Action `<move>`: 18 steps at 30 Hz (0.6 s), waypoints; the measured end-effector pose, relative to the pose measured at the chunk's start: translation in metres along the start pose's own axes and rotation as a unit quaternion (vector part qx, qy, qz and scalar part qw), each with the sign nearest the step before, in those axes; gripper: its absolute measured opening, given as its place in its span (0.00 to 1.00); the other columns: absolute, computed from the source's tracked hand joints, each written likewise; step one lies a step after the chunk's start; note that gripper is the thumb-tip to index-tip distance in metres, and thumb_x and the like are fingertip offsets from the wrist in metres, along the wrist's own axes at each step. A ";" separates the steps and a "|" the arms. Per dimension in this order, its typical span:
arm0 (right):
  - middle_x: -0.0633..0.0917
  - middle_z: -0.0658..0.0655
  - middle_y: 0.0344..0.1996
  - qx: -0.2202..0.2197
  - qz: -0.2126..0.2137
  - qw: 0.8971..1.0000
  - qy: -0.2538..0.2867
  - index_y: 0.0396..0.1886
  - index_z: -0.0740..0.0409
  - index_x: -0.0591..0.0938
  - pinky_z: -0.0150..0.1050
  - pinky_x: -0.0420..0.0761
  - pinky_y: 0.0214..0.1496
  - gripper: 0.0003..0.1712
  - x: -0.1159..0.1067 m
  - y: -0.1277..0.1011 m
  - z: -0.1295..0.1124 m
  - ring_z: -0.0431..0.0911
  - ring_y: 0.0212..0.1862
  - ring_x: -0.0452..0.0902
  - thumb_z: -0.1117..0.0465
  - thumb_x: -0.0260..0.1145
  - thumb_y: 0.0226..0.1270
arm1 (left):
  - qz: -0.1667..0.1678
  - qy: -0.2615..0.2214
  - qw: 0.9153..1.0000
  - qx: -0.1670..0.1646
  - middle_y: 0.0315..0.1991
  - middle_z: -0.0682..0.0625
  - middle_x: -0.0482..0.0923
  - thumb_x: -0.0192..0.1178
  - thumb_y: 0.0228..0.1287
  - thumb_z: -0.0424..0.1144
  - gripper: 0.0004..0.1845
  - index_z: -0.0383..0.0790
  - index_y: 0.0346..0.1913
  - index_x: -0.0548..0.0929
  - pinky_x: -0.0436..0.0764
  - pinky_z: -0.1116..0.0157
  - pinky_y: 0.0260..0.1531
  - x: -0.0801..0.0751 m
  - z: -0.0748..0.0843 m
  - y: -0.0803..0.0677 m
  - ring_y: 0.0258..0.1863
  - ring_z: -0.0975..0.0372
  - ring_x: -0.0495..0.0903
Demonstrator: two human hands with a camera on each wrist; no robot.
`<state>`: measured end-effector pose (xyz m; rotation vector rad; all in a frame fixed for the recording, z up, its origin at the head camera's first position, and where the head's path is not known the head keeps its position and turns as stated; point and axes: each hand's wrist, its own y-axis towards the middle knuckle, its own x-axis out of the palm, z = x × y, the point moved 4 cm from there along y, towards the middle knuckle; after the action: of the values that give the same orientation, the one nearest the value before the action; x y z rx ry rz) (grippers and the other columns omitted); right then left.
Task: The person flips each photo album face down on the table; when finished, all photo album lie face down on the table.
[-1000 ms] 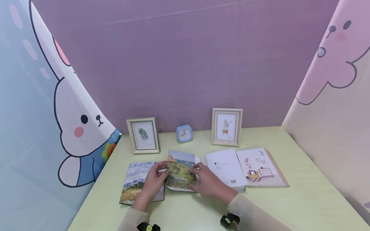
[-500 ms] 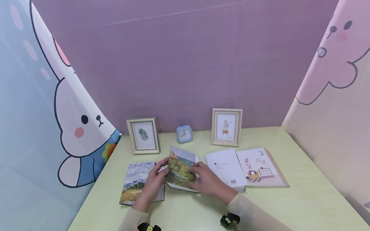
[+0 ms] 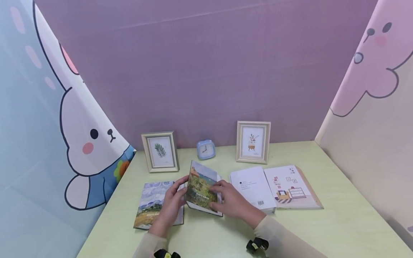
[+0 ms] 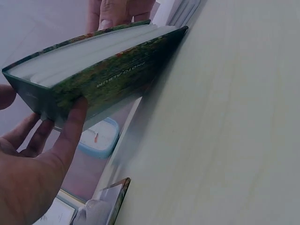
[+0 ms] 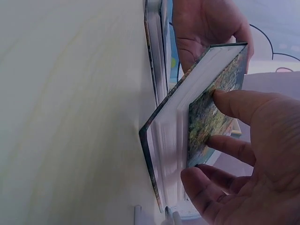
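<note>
Two hands hold one photo album [image 3: 202,189] near the front middle of the pale green table [image 3: 338,222]. The album is tilted: its lower edge rests on the table, while its painted landscape cover is raised toward the person. In the left wrist view the album [image 4: 101,70] shows its white page block and a cover printed with small lettering. In the right wrist view the album [image 5: 197,126] stands partly open, with the front cover lifted off the pages.

The left hand [image 3: 171,206] grips the album's left edge, with the thumb on the cover and the curled fingers [image 4: 70,126] behind it. The right hand [image 3: 233,204] grips the right side, its fingers [image 5: 234,105] bent over the cover's edge.

Just beside the album on the left lies a second album [image 3: 151,204] with a painted sky and field, flat on the table and partly under the left hand. To the right, an open book [image 3: 274,188] lies face down, showing a white back cover with a barcode and a front cover with drawn furniture.

Along the purple back wall stand a framed leaf picture [image 3: 160,151], a small blue clock [image 3: 205,149] and a framed plant picture [image 3: 253,141]. Cartoon rabbit panels [image 3: 87,143] close both sides.
</note>
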<state>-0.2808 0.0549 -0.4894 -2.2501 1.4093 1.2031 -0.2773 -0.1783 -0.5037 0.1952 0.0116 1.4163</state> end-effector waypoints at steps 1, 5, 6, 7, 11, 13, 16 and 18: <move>0.78 0.54 0.62 0.002 -0.002 1.000 0.010 0.69 0.55 0.81 0.37 0.83 0.42 0.33 0.000 0.000 0.000 0.48 0.44 0.79 0.49 0.76 0.67 | 0.002 -0.007 1.000 0.001 0.78 0.42 0.62 0.48 0.83 0.33 0.24 0.38 0.77 0.70 0.87 0.52 0.52 0.000 0.001 0.000 0.60 0.52 0.80; 0.77 0.54 0.63 0.006 -0.008 0.999 0.053 0.71 0.55 0.79 0.34 0.84 0.42 0.34 0.000 0.000 -0.002 0.47 0.47 0.80 0.51 0.76 0.68 | 0.007 -0.020 1.000 0.004 0.77 0.42 0.62 0.49 0.83 0.31 0.23 0.36 0.76 0.71 0.87 0.53 0.53 0.001 0.002 0.000 0.60 0.54 0.80; 0.77 0.54 0.63 0.006 -0.009 0.998 0.063 0.71 0.54 0.79 0.34 0.84 0.43 0.34 0.000 -0.001 -0.002 0.47 0.49 0.80 0.52 0.76 0.68 | 0.007 -0.022 1.000 0.006 0.77 0.42 0.62 0.49 0.82 0.31 0.23 0.35 0.75 0.71 0.87 0.53 0.54 0.002 0.002 0.000 0.60 0.54 0.81; 0.76 0.54 0.63 0.006 -0.009 0.997 0.070 0.72 0.54 0.79 0.34 0.85 0.43 0.34 0.000 -0.001 -0.003 0.48 0.51 0.80 0.53 0.76 0.68 | 0.006 -0.023 1.000 0.007 0.77 0.41 0.62 0.50 0.82 0.32 0.23 0.35 0.75 0.71 0.87 0.54 0.54 0.002 0.002 0.000 0.60 0.54 0.81; 0.75 0.55 0.65 0.003 -0.009 0.995 0.102 0.73 0.54 0.77 0.33 0.86 0.46 0.34 0.001 -0.001 -0.004 0.49 0.56 0.79 0.57 0.76 0.68 | 0.000 -0.018 1.000 0.017 0.76 0.39 0.64 0.54 0.81 0.35 0.24 0.34 0.75 0.71 0.86 0.56 0.56 0.004 0.004 -0.002 0.60 0.55 0.81; 0.74 0.55 0.65 -0.001 -0.010 0.993 0.117 0.74 0.55 0.76 0.32 0.86 0.48 0.35 0.001 -0.001 -0.005 0.50 0.58 0.79 0.59 0.75 0.69 | -0.001 -0.008 1.000 0.021 0.74 0.38 0.66 0.56 0.81 0.36 0.24 0.35 0.74 0.71 0.85 0.57 0.56 0.004 0.004 -0.003 0.60 0.56 0.81; 0.73 0.56 0.66 -0.009 -0.011 0.991 0.132 0.74 0.56 0.75 0.33 0.86 0.50 0.34 0.002 -0.001 -0.005 0.51 0.59 0.78 0.61 0.74 0.69 | -0.002 0.004 1.000 0.025 0.73 0.37 0.67 0.58 0.80 0.37 0.25 0.35 0.74 0.72 0.84 0.58 0.57 0.005 0.004 -0.003 0.61 0.57 0.81; 0.73 0.56 0.67 -0.015 -0.011 0.990 0.138 0.74 0.56 0.75 0.33 0.86 0.51 0.34 0.002 0.000 -0.005 0.52 0.60 0.78 0.62 0.73 0.70 | -0.002 0.005 1.000 0.025 0.73 0.37 0.68 0.59 0.79 0.36 0.25 0.34 0.74 0.72 0.84 0.59 0.58 0.005 0.004 -0.003 0.61 0.57 0.80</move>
<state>-0.2772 0.0508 -0.4875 -2.5229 1.4629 0.9386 -0.2726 -0.1742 -0.4994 0.2299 0.0562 1.4138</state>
